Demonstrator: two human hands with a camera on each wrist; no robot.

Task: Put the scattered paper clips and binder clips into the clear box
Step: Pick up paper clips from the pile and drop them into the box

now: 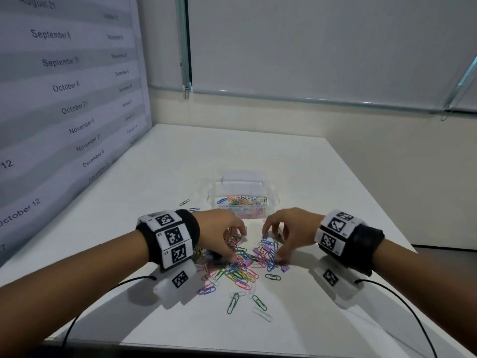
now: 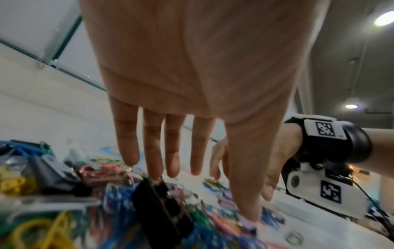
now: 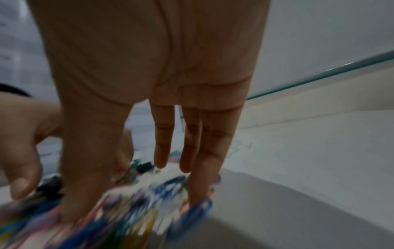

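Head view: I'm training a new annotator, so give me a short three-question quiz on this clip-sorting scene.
1. True or false: the clear box already holds some paper clips.
2. Where does the pile of clips lie from the box: A nearer the person, B behind it, C inside it?
3. Fill in: the left hand and right hand work on the pile from ____ sides.

Key: 1 true; 2 A; 3 opposite.
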